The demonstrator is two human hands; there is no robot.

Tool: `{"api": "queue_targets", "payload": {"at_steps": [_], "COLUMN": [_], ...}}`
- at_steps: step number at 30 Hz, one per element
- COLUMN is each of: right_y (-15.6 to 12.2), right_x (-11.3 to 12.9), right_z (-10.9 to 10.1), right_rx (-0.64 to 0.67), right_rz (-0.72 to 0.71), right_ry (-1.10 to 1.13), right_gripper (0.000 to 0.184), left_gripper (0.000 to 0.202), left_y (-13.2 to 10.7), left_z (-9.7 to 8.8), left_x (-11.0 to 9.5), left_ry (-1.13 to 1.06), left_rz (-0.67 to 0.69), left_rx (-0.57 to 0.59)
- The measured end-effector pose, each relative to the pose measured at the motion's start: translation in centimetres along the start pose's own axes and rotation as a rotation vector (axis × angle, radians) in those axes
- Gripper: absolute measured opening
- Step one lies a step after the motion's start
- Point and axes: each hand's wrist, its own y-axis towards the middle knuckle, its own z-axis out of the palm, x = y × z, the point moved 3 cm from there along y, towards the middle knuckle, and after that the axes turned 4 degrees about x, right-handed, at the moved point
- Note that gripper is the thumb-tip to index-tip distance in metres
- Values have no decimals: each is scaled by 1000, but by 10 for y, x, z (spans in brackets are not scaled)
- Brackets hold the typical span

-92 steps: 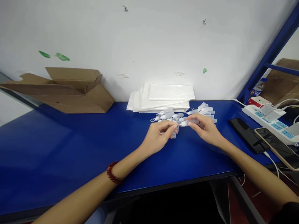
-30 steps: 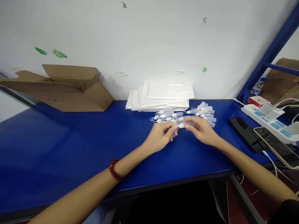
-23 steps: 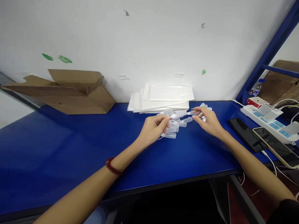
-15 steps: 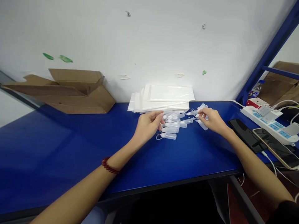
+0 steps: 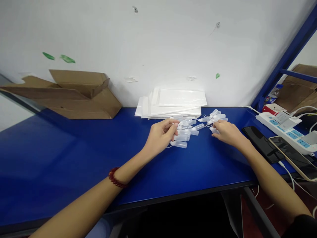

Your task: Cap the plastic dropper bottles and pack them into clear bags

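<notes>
Several small translucent plastic dropper bottles [image 5: 182, 132] with thin looped cap straps lie in a loose pile on the blue table [image 5: 158, 178]. At the pile's left edge is my left hand [image 5: 162, 134], thumb and forefinger pinched together; whatever sits between the fingertips is hidden. My right hand [image 5: 229, 132] is at the right group of bottles, its fingers closed about one dropper bottle [image 5: 214, 131], partly covered by the hand. Just beyond the fingers lie more bottles [image 5: 218, 116]. Behind the pile rests a stack of flat white packets [image 5: 179, 98].
An open cardboard box [image 5: 86, 104] stands at the back left against the wall. Over on the right are two phones [image 5: 262, 143], a white power strip [image 5: 287, 132] with chargers and cables, and a blue metal frame [image 5: 287, 53].
My left hand has shifted slightly right over the pile. The right hand has moved a little to the right and down, its fingers now on the lower bottle of that group.
</notes>
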Motion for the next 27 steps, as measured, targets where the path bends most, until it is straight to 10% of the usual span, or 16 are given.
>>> {"api": "queue_targets", "payload": {"at_steps": [15, 27], "right_y": [-9, -12], "right_x": [15, 30], "right_z": [-30, -24], "right_rx": [-155, 55], "right_rz": [-188, -266], "right_ry": [842, 1108], "right_gripper": [18, 15], "left_gripper": [25, 28], "left_y": [-5, -13], "left_z": [7, 15], "left_x": [-4, -15], "left_ry": [-4, -10], "left_rz": [40, 103], "left_rx": [87, 220]}}
